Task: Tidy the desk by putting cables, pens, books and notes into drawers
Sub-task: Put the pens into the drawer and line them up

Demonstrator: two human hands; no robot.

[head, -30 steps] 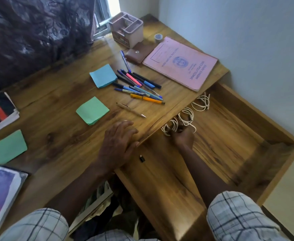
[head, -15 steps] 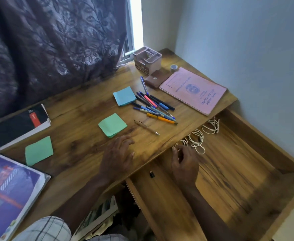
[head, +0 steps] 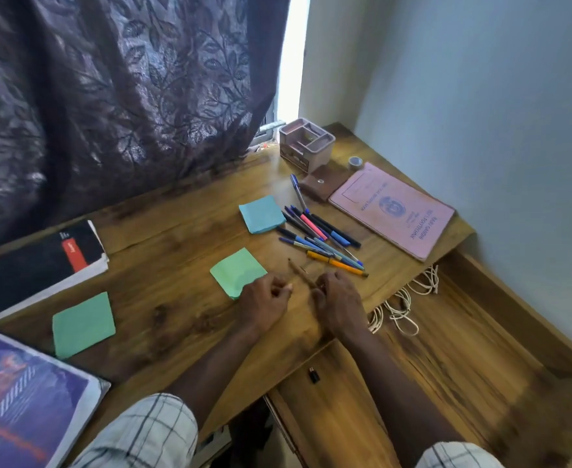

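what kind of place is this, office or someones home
Probably a study corner in a home: a wooden desk with an open drawer, set beside a patterned curtain, scattered with pens, sticky notes and a pink notebook.

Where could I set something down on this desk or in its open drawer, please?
Bare wood lies between the black book and the blue pad, and between the left green pad and middle green pad. The drawer floor is free right of the cables. Crowded: the pens, where the right hand grips a brown pen beside the left hand.
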